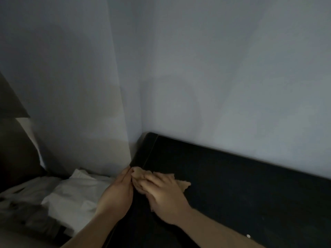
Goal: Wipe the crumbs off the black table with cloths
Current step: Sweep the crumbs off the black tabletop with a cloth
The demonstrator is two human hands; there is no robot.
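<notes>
Most of the tan cloth (182, 184) is hidden under the right hand (161, 192), whose fingers lie flat and press it onto the black surface (241, 185) at its left edge. The cloth's long axis runs left to right, roughly along the wall. The left hand (116, 192) meets the cloth's end; in the gloom I cannot tell whether it pinches.

black table (232, 185): dark matte top, back edge hard against the wall at 12 o'clock, left edge with a thin seam running along it. tan cloth (184, 184) lay crumpled on the top by the left edge, at 9 o'clock, mostly under the right hand (164, 197), which rested flat on it. one small white crumb (248, 235) sat at 5 o'clock from the cloth, well apart. faint pale specks elsewhere, too blurred to identify.
</notes>
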